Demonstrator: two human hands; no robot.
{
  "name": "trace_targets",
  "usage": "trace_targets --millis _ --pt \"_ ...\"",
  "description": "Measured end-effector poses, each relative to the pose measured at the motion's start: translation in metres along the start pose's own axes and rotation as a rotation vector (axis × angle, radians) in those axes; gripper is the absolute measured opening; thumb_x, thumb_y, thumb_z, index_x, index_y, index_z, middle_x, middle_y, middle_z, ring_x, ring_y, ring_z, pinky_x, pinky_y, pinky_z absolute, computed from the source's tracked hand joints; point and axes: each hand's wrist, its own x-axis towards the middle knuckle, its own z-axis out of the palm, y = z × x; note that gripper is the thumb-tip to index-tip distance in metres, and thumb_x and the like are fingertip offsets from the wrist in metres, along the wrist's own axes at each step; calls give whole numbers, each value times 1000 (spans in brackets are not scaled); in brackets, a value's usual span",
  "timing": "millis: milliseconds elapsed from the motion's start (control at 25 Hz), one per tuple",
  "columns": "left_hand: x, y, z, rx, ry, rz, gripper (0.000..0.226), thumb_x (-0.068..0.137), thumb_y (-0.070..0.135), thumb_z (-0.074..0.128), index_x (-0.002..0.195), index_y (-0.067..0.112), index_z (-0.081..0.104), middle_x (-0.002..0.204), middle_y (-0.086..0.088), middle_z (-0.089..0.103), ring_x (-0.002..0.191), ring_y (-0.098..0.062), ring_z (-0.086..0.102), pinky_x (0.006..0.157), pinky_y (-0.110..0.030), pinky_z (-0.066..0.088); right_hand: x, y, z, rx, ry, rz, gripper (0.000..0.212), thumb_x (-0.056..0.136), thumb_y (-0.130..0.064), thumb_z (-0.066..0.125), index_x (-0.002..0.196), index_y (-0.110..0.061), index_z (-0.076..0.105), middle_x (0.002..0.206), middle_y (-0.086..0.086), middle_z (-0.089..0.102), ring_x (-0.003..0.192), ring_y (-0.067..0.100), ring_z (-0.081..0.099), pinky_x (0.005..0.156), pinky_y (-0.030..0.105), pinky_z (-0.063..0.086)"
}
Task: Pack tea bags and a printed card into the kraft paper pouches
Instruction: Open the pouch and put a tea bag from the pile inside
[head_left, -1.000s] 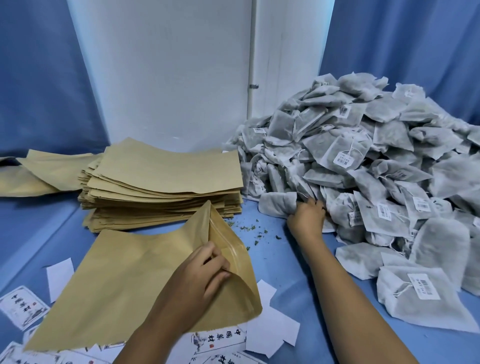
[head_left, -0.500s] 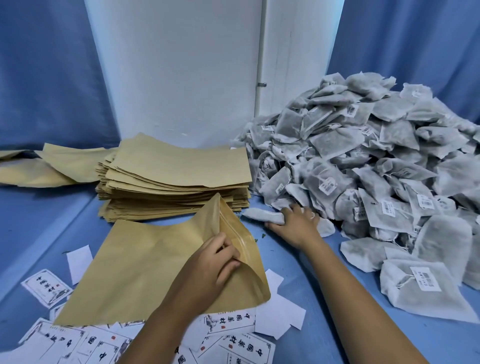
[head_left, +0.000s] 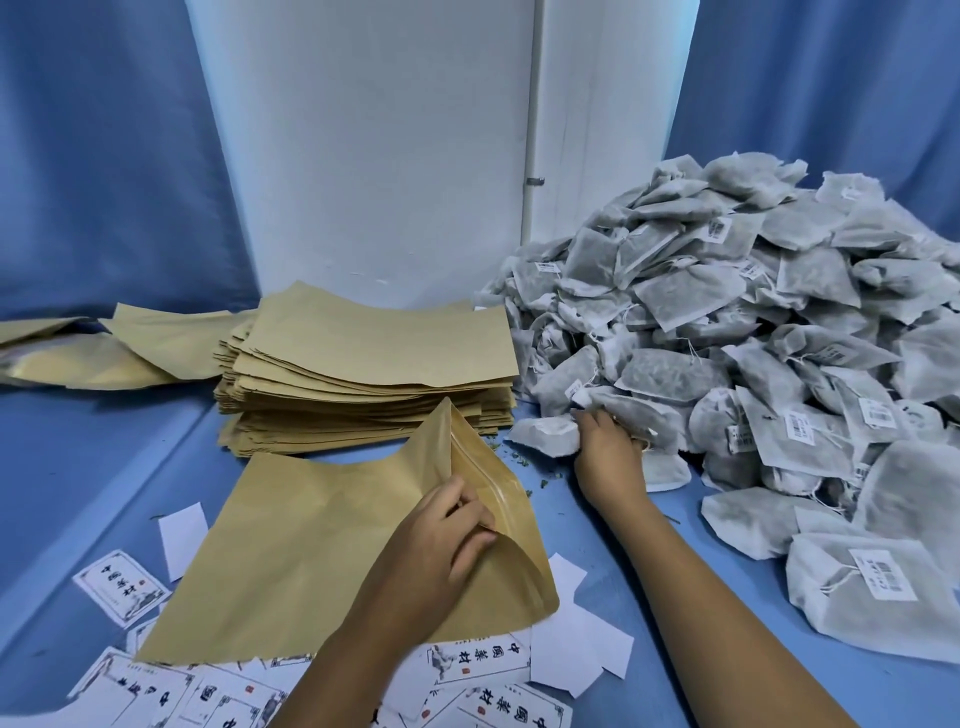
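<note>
The left hand lies on a brown paper pouch on the blue bench, and its curled fingers pinch the top flap to hold the mouth open. The right hand reaches into the big pile of tea bags, fingers curled around one tea bag at the pile's near edge. Printed cards lie scattered by the pouch, with a stack of pouches behind it.

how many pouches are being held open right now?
1. The open kraft pouch lies in front of the pouch stack, its mouth held up by the left hand. The stack's pouches look flat; the loose pouches far left are unclear.
</note>
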Motion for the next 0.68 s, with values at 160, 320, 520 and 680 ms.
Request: trace_targets --millis 160,320,520,680 --pt "1 0 0 -24 6 1 4 91 17 61 87 17 60 92 15 42 84 2 47 74 -13 39 -2 -12 4 26 -255 -19 62 79 -51 40 135 -26 46 151 7 25 133 35 29 106 52 22" --pt "1 1 1 -11 14 12 3 91 18 61 88 17 60 93 15 42 85 3 46 74 -14 40 1 -20 9 -8 -122 150 63 85 -61 48 124 -12 49 135 17 43 124 36 41 101 46 31" --pt "1 1 -1 -15 28 9 5 92 18 60 90 15 62 93 12 43 85 2 46 75 -13 39 -7 -16 -15 288 25 -35 28 84 -22 65 104 -16 46 103 10 59 90 23 59 71 32 44" --pt "1 2 2 -12 20 17 4 92 17 59 88 16 60 94 13 42 85 2 46 76 -13 38 -31 -18 -64 1270 58 -168 42 75 -4 67 100 -31 48 94 -9 62 65 4 60 51 22 49"
